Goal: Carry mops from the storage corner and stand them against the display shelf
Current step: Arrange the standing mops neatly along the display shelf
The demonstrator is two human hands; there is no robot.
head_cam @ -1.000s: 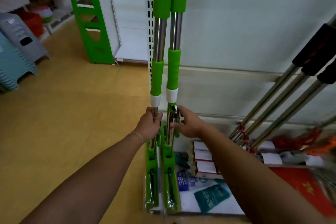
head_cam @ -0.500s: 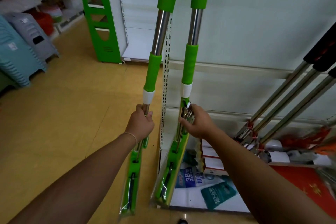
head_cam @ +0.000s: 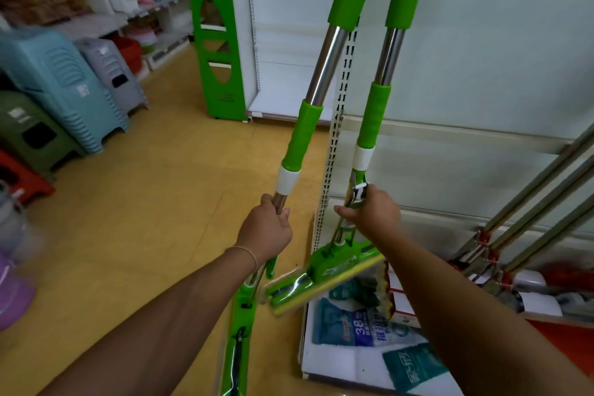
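Observation:
I hold two green sponge mops upright, one in each hand. My left hand [head_cam: 265,230] grips the steel shaft of the left mop [head_cam: 323,72] just below its white collar; that mop's green head [head_cam: 238,341] hangs over the yellow floor. My right hand [head_cam: 374,214] grips the right mop [head_cam: 384,71] at its metal lever; its green and yellow head [head_cam: 324,276] is turned sideways over the corner of the white display shelf [head_cam: 482,74]. Both handles lean to the right, and their tops run out of frame.
Several steel-handled mops [head_cam: 527,212] lean on the shelf at the right. Packaged goods [head_cam: 363,325] lie on the shelf base. A green shelf end panel [head_cam: 218,42] stands behind. Stacked plastic stools [head_cam: 61,87] line the left aisle. Yellow floor [head_cam: 144,202] lies open at centre left.
The two mops, held close together a second ago, have spread apart. The left one swung out over the floor, and the right mop's head has turned sideways. The view panned left.

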